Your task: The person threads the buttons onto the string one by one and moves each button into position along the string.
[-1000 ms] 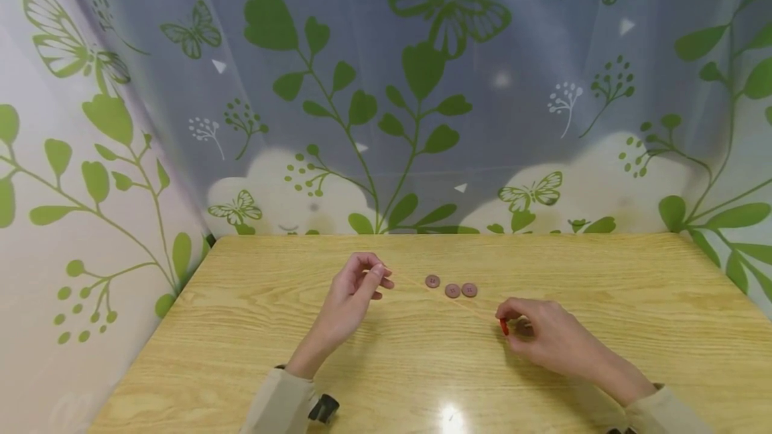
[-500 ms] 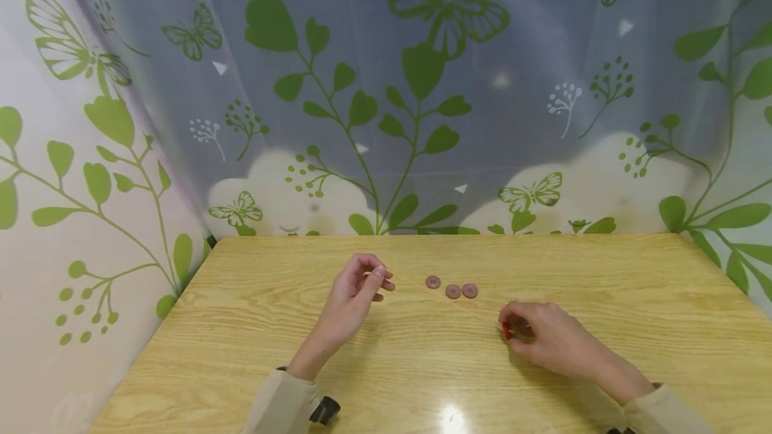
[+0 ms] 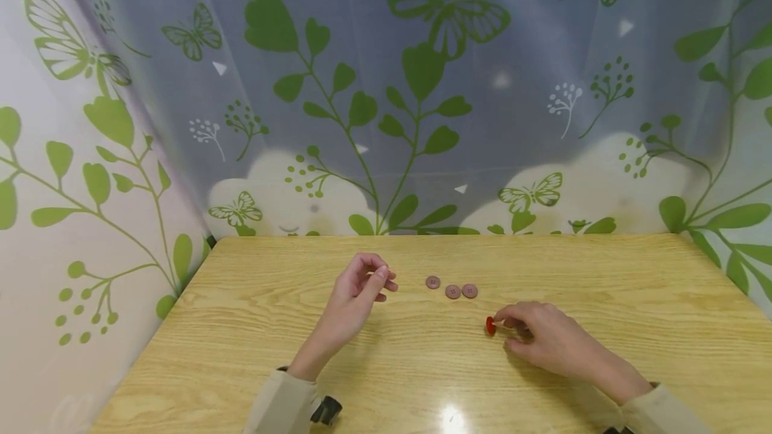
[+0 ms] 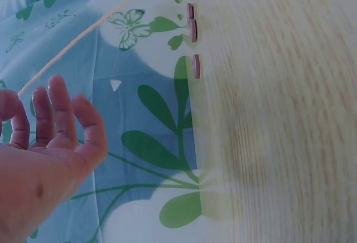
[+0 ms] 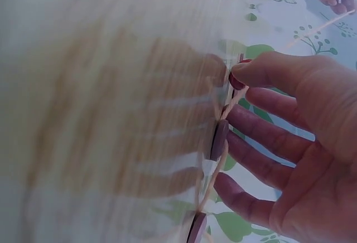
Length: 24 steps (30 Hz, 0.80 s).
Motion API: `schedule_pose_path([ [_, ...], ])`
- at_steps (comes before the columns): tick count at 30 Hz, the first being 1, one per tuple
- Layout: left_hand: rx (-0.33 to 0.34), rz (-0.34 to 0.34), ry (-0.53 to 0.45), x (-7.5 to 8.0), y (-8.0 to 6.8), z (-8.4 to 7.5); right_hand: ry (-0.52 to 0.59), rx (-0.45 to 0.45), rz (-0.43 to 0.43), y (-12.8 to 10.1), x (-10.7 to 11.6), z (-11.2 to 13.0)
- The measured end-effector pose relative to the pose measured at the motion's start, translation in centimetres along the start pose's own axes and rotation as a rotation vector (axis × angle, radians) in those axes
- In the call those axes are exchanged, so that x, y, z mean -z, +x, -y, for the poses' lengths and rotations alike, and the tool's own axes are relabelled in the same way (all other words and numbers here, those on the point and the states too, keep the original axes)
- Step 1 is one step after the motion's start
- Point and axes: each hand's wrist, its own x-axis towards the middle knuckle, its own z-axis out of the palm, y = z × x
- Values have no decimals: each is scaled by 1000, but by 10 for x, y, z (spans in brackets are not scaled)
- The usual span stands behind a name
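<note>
Head view: my right hand [image 3: 543, 337] pinches the red button [image 3: 490, 325] upright, near the three mauve buttons [image 3: 452, 291]; my left hand [image 3: 360, 286] pinches the string [image 4: 83, 34] taut.

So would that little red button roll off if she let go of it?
Possibly: the red button looks round and stands on edge at the right hand's fingertips, so it might roll briefly, then tip flat like the three mauve buttons. It seems thin and light, and a cord appears to tether it.
</note>
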Motion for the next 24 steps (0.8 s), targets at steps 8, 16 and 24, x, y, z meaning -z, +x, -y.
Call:
schedule_pose_path([
  [8, -4, 36, -19, -4, 1, -2, 0, 14, -25, -1, 0, -1],
  [16, -29, 62, -48, -12, 4, -10, -40, 23, -17, 7, -1, 4],
  [24, -28, 53, -47, -14, 5, -12, -119, 13, -31, 12, -4, 6],
])
